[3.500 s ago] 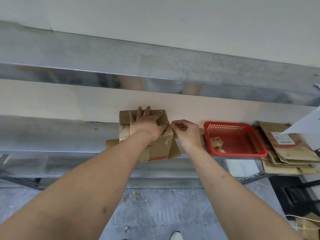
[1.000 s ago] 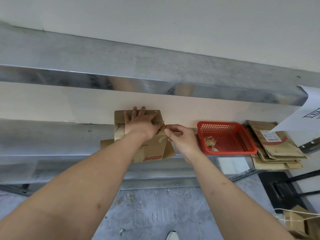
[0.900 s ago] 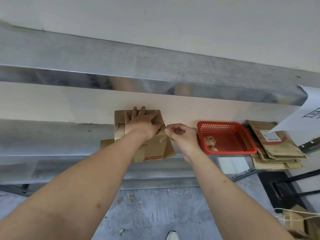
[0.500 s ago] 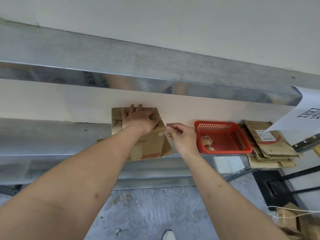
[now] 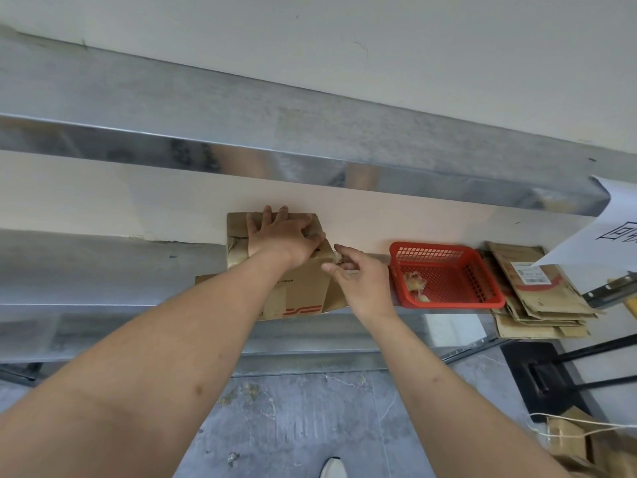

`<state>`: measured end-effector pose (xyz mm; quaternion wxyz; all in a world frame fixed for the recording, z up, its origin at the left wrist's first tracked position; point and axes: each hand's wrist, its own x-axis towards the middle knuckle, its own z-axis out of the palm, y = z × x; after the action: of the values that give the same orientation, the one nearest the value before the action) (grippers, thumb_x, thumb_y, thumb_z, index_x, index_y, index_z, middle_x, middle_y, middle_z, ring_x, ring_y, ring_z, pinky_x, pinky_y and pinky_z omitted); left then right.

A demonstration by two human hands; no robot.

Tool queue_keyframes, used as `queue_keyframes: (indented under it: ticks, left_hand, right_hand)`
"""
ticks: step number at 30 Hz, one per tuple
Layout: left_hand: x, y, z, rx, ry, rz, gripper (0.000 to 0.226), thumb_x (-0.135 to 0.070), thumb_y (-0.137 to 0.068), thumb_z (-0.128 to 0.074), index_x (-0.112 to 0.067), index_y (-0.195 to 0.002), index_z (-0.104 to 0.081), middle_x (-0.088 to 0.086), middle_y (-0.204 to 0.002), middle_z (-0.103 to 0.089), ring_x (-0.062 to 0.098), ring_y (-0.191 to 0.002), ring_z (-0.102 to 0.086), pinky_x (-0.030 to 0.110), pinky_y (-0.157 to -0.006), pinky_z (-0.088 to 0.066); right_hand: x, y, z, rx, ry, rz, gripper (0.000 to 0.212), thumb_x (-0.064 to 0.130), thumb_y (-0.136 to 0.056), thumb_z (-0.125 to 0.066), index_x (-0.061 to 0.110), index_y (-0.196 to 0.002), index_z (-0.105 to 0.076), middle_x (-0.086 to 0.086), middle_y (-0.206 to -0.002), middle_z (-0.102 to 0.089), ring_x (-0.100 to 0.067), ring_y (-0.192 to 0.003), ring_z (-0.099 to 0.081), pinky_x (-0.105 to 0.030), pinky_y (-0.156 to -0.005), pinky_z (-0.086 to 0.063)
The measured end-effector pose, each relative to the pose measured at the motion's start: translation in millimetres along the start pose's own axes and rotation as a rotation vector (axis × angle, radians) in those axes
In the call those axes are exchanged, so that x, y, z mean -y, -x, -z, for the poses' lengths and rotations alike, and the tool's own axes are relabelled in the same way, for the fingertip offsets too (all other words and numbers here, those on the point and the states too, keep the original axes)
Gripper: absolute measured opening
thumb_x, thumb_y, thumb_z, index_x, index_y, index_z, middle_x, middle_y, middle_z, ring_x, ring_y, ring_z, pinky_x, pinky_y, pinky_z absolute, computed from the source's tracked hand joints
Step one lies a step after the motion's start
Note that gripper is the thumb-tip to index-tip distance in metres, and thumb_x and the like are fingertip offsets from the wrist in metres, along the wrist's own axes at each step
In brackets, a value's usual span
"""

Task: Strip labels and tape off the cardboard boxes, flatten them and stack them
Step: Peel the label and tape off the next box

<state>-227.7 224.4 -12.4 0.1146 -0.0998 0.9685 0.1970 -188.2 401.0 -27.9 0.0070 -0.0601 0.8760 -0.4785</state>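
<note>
Our left hand (image 5: 281, 241) lies spread flat on top of the cardboard box (image 5: 300, 291), pressing it onto the metal tabletop (image 5: 103, 267). Our right hand (image 5: 360, 282) is closed at the box's right edge, its fingertips (image 5: 339, 258) pinching a small scrap of tape (image 5: 335, 255). Just right of that hand sits a red basket (image 5: 482, 288) with crumpled tape bits (image 5: 415, 282) inside, and beyond the basket lies a stack of flattened boxes (image 5: 537, 305).
</note>
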Motion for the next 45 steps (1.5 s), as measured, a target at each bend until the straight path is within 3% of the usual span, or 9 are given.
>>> queue_keyframes:
  ticks: [3,11,15,19,23,27,32,37,45]
  left_hand:
    - [0.6,2.8,-1.5,-0.003,-0.027,-0.003,0.062,-0.074,-0.096,-0.026,-0.054,-0.155,-0.025,-0.003,-0.172,-0.007,0.029,-0.158,0.006,0.058,-0.124,0.008]
    - [-9.4,18.8,-15.5,-0.066,-0.058,0.028,0.066,-0.072,-0.096,-0.023,-0.050,-0.158,-0.018,-0.002,-0.172,0.001,0.031,-0.157,0.012,0.063,-0.121,0.010]
    - [-35.1,37.4,-24.0,-0.032,0.002,0.100,0.087,-0.083,-0.085,-0.026,-0.044,-0.161,-0.009,0.004,-0.171,0.013,0.037,-0.154,0.023,0.066,-0.117,0.017]
    - [-49.3,45.1,-13.1,0.155,0.041,0.054,0.113,-0.092,-0.068,-0.049,-0.047,-0.160,-0.001,0.007,-0.168,0.025,0.039,-0.150,0.030,0.066,-0.116,0.020]
    - [-61.0,47.8,-14.1,0.150,-0.121,-0.080,0.114,-0.055,-0.070,-0.079,-0.051,-0.159,-0.007,0.008,-0.170,0.008,0.042,-0.154,0.014,0.065,-0.122,0.002]
    - [-85.2,42.5,-21.5,0.127,-0.080,-0.127,0.111,-0.046,-0.063,-0.083,-0.054,-0.156,-0.021,0.002,-0.169,-0.003,0.038,-0.155,0.006,0.057,-0.123,-0.001]
    - [-114.0,29.5,-27.0,0.099,-0.070,-0.118,0.108,-0.050,-0.059,-0.079,-0.056,-0.153,-0.026,-0.002,-0.168,-0.010,0.033,-0.154,0.000,0.052,-0.123,-0.004]
    - [-131.1,10.9,-23.0,0.105,-0.038,-0.066,0.102,-0.054,-0.058,-0.076,-0.056,-0.149,-0.031,-0.004,-0.160,-0.022,0.031,-0.149,-0.011,0.047,-0.122,-0.008]
    - [-125.7,0.8,-22.0,0.108,0.019,-0.014,0.101,-0.054,-0.056,-0.077,-0.058,-0.147,-0.032,-0.008,-0.155,-0.025,0.028,-0.146,-0.016,0.047,-0.122,-0.012]
  right_hand:
    - [2.6,1.8,-2.0,-0.101,0.060,0.071,0.011,0.022,-0.094,-0.074,0.020,-0.103,-0.080,0.023,-0.088,-0.071,0.004,-0.086,-0.067,-0.011,-0.080,-0.048]
    - [1.3,-1.8,2.9,-0.278,-0.017,-0.018,0.011,0.024,-0.100,-0.067,0.017,-0.095,-0.074,0.008,-0.076,-0.073,-0.009,-0.071,-0.071,-0.038,-0.078,-0.060]
    - [-4.3,-3.4,18.2,-0.270,-0.095,-0.082,0.020,0.023,-0.086,-0.083,0.021,-0.102,-0.072,0.010,-0.081,-0.074,-0.002,-0.074,-0.070,-0.022,-0.073,-0.057]
    - [-24.2,-8.4,33.2,-0.302,-0.138,-0.171,0.011,0.013,-0.081,-0.085,0.022,-0.086,-0.079,0.011,-0.084,-0.076,0.000,-0.078,-0.072,-0.023,-0.080,-0.059]
    - [-43.2,-10.2,48.9,-0.277,-0.233,-0.258,0.015,0.007,-0.088,-0.077,0.019,-0.096,-0.080,0.011,-0.093,-0.075,-0.004,-0.088,-0.071,-0.028,-0.092,-0.059]
    - [-58.5,-21.9,76.7,-0.343,-0.249,-0.290,0.018,0.008,-0.091,-0.070,0.019,-0.103,-0.078,0.007,-0.094,-0.074,-0.006,-0.084,-0.068,-0.015,-0.083,-0.054]
    - [-91.3,-44.5,116.9,-0.391,-0.121,-0.389,0.010,0.022,-0.090,-0.076,0.021,-0.099,-0.079,0.001,-0.100,-0.078,-0.022,-0.101,-0.069,-0.022,-0.089,-0.043]
    - [-122.7,-62.6,133.1,-0.317,-0.004,-0.401,0.015,0.013,-0.093,-0.070,0.020,-0.100,-0.081,-0.002,-0.106,-0.078,-0.028,-0.107,-0.068,-0.033,-0.101,-0.048]
    - [-145.5,-77.7,135.0,-0.178,0.101,-0.451,0.022,0.013,-0.094,-0.063,0.025,-0.100,-0.080,0.000,-0.109,-0.078,-0.030,-0.110,-0.067,-0.033,-0.096,-0.049]
